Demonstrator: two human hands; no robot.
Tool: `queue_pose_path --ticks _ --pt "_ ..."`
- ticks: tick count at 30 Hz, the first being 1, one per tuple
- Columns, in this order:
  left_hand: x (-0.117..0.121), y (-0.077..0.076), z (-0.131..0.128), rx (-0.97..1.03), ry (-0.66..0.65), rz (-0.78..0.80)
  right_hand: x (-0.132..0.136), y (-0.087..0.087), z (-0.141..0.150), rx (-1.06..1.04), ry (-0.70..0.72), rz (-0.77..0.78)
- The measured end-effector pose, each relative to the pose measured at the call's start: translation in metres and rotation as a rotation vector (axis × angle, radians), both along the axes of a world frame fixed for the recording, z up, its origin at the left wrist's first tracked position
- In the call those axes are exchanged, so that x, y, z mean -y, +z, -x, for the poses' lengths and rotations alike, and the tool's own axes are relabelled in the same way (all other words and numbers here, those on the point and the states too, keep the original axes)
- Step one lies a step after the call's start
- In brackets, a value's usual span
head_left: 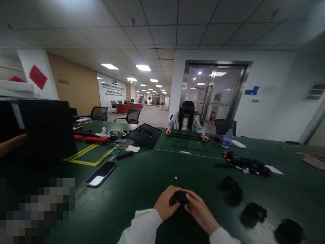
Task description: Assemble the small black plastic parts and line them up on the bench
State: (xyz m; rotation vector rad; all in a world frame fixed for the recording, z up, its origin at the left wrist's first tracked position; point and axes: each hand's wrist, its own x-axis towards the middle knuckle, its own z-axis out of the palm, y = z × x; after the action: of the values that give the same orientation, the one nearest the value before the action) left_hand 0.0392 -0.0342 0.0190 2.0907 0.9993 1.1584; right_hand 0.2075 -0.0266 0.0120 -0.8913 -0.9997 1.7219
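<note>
Between both of my hands, just above the green table (142, 176), is a small black part (181, 197), too dark to name more exactly. My left hand (166, 203) curls around its left side, thumb below and fingers on top. The fingertips of my right hand (199, 207) pinch it from the right. Both palms hide some of its shape. To the right of my hands lie similar-looking black pieces: a pair close together (231, 190), one nearer (254, 214) and another (289, 231) by the lower right edge.
A smartphone (102, 173) lies on the left, near coloured wires (111, 152) and a black panel (145, 135). Across the table a person (187, 118) in a headset holds a long dark strip. A water bottle (227, 139) and black gear (247, 162) are at right.
</note>
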Motion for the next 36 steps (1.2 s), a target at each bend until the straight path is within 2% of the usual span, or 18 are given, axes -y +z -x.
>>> queue_pose_path --ticks 4,10,14,19,24,29,36 --pt "0.0 0.002 0.001 -0.022 0.039 0.029 0.001 0.0 -0.001 0.032 0.028 -0.008" --pt "-0.005 -0.003 0.0 -0.145 0.155 0.111 0.004 0.006 -0.003 0.093 0.064 -0.025" --pt "-0.006 -0.007 -0.001 -0.116 0.131 0.141 0.006 0.011 -0.003 0.094 0.063 -0.021" --pt "-0.007 -0.009 0.0 0.002 0.053 0.16 0.003 0.007 -0.004 0.035 0.032 0.011" --pt "-0.008 -0.005 0.0 -0.028 0.075 0.251 0.003 0.009 -0.005 0.042 0.051 -0.003" --pt "-0.01 -0.005 -0.002 -0.129 0.184 0.262 0.007 0.016 -0.005 0.069 0.097 -0.035" --pt "-0.009 -0.009 -0.003 -0.094 0.161 0.253 0.005 0.013 -0.005 0.051 0.081 -0.037"
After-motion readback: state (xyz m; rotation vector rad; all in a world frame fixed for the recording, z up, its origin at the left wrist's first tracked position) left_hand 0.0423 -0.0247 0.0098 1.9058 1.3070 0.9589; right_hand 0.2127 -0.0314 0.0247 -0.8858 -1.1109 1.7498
